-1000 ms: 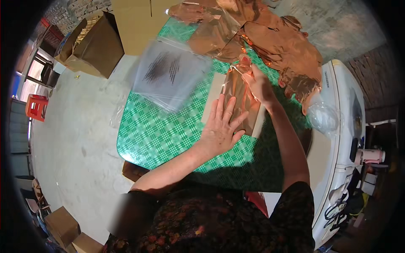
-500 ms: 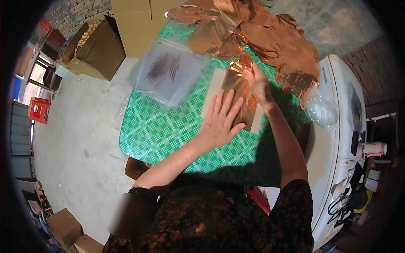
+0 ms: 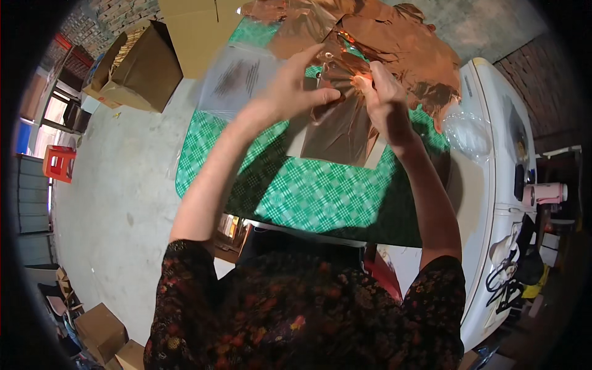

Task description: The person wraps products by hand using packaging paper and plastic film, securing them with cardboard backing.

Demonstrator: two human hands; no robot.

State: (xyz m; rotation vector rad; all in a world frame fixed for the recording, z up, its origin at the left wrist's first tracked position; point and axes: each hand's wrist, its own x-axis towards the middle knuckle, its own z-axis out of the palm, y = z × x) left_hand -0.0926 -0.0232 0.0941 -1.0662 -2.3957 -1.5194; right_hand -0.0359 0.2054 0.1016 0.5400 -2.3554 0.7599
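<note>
A shiny copper-coloured foil sheet point(image 3: 336, 145) is raised at its far side, gathered and creased near my fingers. My right hand point(image 3: 388, 102) is closed on its bunched far right part. My left hand point(image 3: 287, 92) is at the sheet's far left, fingers and thumb spread, the thumb against or just over the foil; I cannot tell which. Under the sheet lies a pale flat board point(image 3: 295, 142), mostly covered. A heap of crumpled copper foil point(image 3: 407, 49) lies just beyond my hands. Left of my left hand is a stack of clear plastic sleeves point(image 3: 228, 83), partly hidden by it.
The table has a green checked cloth point(image 3: 308, 197). A white fridge point(image 3: 499, 142) stands along the right, with a clear plastic bag point(image 3: 467, 132) beside it. An open cardboard box point(image 3: 145, 71) and a red stool point(image 3: 60, 163) are on the floor at left.
My left hand has lifted off the sheet and moved away from me toward its far edge, fingers apart. My right hand still grips the foil, whose far part is now raised.
</note>
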